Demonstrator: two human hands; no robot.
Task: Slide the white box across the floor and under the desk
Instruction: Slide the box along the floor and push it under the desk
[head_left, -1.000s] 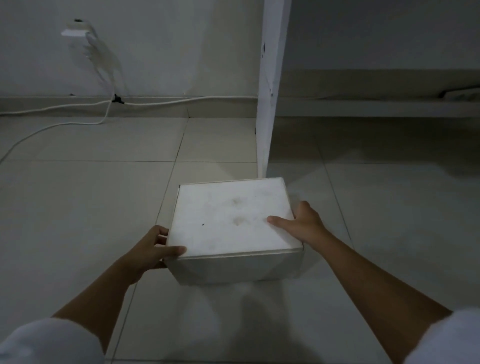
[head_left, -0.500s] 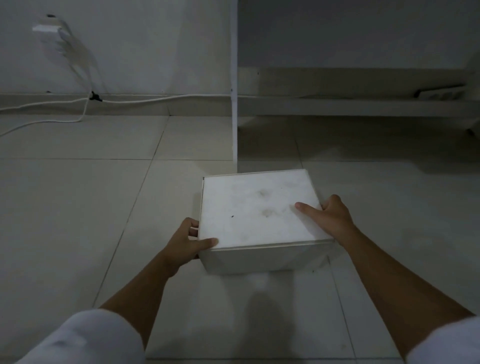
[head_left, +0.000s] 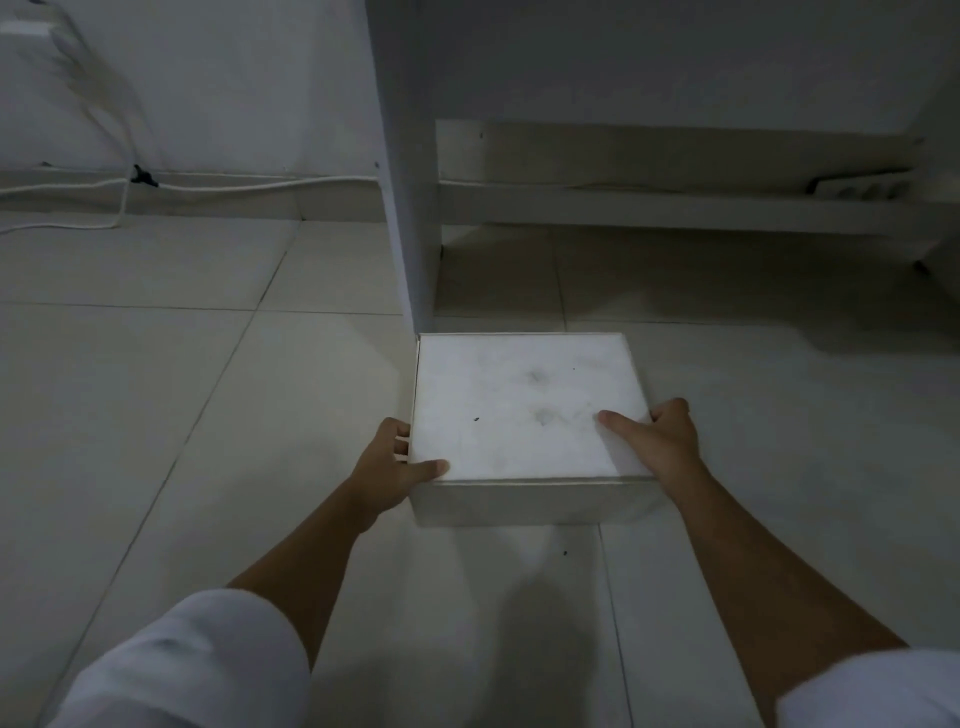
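Observation:
A square white box (head_left: 519, 410) with a smudged lid rests flat on the tiled floor, its far left corner just in front of the desk's white side panel (head_left: 410, 208). My left hand (head_left: 392, 470) grips the box's near left corner, thumb on the lid and fingers along the side. My right hand (head_left: 657, 441) holds the near right corner the same way, thumb lying on the lid. The dark space under the desk (head_left: 675, 270) lies straight beyond the box, to the right of the panel.
White cables (head_left: 218, 184) run along the skirting at the left, one looping onto the floor. A low crossbar (head_left: 649, 208) spans the back of the desk with a power strip (head_left: 857, 187) on it. Another desk part stands at the far right (head_left: 935, 208).
The box has slid to the right with both hands on it, from in front of the desk's side panel to just right of it, facing the opening under the desk.

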